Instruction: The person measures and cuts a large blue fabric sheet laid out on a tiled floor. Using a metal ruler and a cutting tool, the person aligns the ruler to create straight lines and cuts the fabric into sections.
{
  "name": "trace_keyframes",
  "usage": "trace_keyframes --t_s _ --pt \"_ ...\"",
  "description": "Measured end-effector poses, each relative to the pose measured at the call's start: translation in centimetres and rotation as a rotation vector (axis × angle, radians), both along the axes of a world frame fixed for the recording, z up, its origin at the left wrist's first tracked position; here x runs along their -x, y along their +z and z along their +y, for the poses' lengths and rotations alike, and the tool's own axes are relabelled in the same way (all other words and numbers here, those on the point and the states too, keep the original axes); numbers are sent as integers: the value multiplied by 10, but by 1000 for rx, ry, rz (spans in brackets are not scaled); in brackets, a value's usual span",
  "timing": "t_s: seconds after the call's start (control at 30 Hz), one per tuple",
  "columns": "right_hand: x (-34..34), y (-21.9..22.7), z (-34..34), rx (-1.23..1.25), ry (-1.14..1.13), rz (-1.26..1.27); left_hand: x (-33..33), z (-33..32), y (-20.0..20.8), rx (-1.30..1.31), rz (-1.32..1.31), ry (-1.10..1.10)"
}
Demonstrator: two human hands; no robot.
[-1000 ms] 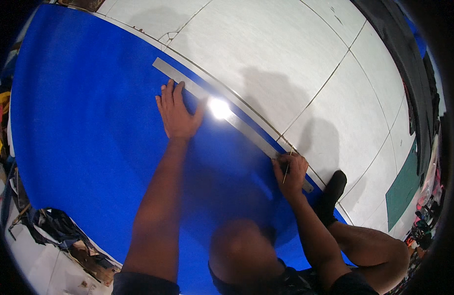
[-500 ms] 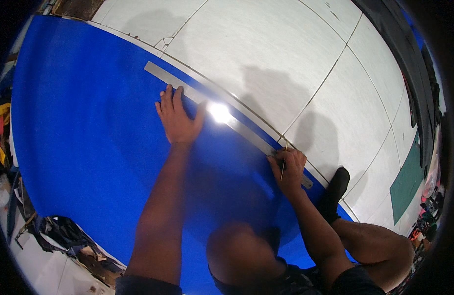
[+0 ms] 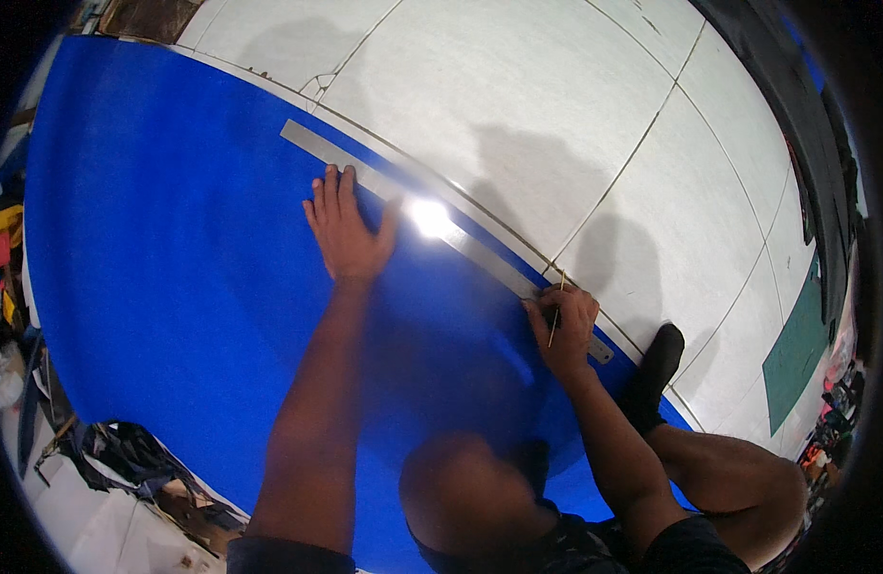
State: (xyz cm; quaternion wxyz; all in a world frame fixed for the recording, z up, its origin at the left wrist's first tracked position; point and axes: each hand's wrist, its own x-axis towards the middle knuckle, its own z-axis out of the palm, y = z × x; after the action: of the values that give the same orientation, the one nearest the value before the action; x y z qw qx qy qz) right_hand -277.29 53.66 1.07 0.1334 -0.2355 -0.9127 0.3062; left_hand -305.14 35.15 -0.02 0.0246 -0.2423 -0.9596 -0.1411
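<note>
A long metal ruler (image 3: 489, 256) lies slantwise on a large blue sheet (image 3: 174, 249), a little inside and roughly along its far edge. My left hand (image 3: 351, 234) is open, palm down, its fingers spread and their tips pressing on the ruler toward its left end. Near the ruler's right end, my right hand (image 3: 568, 335) rests over it with the fingers closed around a thin yellowish stick (image 3: 554, 330). That stick stands steeply across the fingers; its lower tip and exact kind I cannot make out. A bright glare hides part of the ruler between the hands.
White floor tiles (image 3: 518, 105) lie beyond the sheet. My foot in a black sock (image 3: 660, 364) rests by its right edge, my bent knee (image 3: 470, 488) above its near part. A dark green piece (image 3: 794, 354) and black material (image 3: 776, 105) lie right, clutter (image 3: 126, 459) at lower left.
</note>
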Motion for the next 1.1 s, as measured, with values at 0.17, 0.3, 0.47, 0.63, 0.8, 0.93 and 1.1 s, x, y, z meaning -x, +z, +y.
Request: trace_keyframes --t_s 0.17,0.3,0.47,0.63,0.8,0.93,1.1 --pt "-3 -1 -1 1 -5 -53 -1 0 -2 11 -6 0" --pt "0 -1 -1 8 -17 10 0 0 -2 20 -1 -5" --pt "3 2 -1 4 -23 1 0 -1 -1 13 -18 2" --pt "4 2 0 13 -31 12 -1 0 -1 19 -33 10" --pt "0 -3 0 5 -26 5 -1 1 1 34 -48 14" --pt "-1 -3 -1 -6 -17 -3 -2 1 1 43 -51 22" --pt "-2 -5 0 -31 -7 36 -2 3 1 57 -18 8"
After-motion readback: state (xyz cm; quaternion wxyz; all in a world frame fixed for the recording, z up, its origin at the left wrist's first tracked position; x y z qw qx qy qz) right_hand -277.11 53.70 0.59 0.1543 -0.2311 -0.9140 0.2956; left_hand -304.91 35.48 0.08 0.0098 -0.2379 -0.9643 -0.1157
